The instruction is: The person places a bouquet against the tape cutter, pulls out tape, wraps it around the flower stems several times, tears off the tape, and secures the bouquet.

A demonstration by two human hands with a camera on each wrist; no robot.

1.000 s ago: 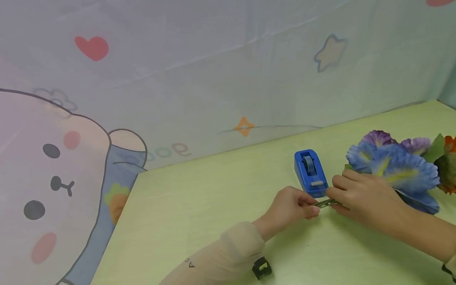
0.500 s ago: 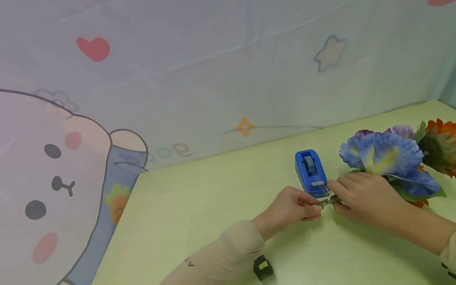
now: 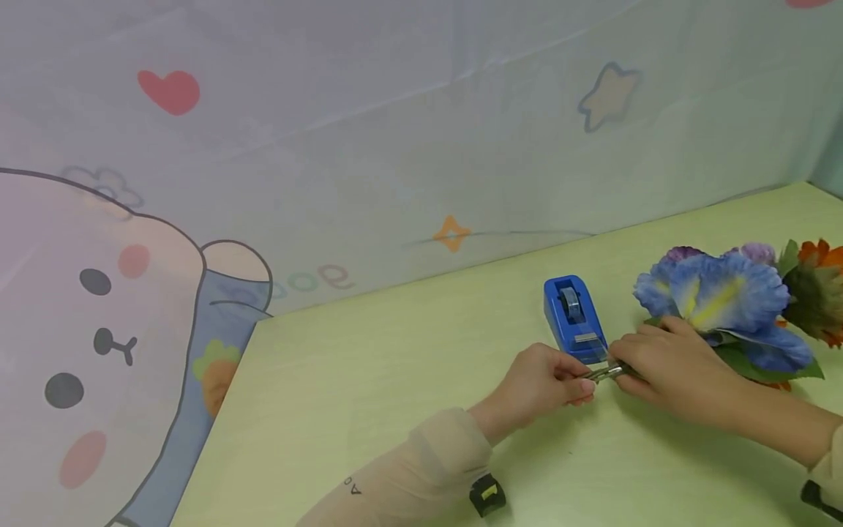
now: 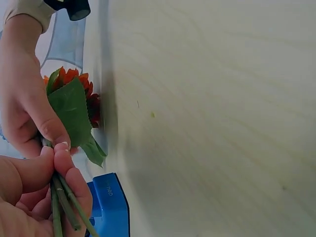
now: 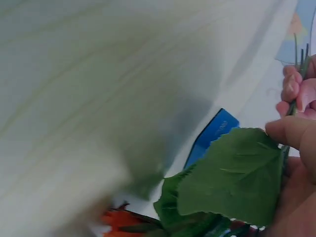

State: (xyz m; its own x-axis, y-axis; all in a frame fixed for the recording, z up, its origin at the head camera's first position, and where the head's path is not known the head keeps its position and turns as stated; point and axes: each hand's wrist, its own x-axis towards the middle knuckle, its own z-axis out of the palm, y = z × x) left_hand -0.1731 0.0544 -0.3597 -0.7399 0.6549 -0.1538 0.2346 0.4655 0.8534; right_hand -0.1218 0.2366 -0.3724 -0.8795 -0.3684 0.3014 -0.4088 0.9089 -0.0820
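At the frame's lower right, the left hand (image 3: 535,379) pinches flower stems (image 3: 604,373); the right hand (image 3: 681,373) grips them nearer the blooms (image 3: 734,293). Even pressure should keep them bunched.

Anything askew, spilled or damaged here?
Nothing spilled or damaged visible. One oddity: the printed bear on the backdrop lies sideways. Tape dispenser stands upright; left hand and right hand hold the flower stems.

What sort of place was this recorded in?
Probably an indoor craft corner: a pale table in front of a cartoon-printed backdrop, with a blue tape dispenser and artificial-looking flowers.
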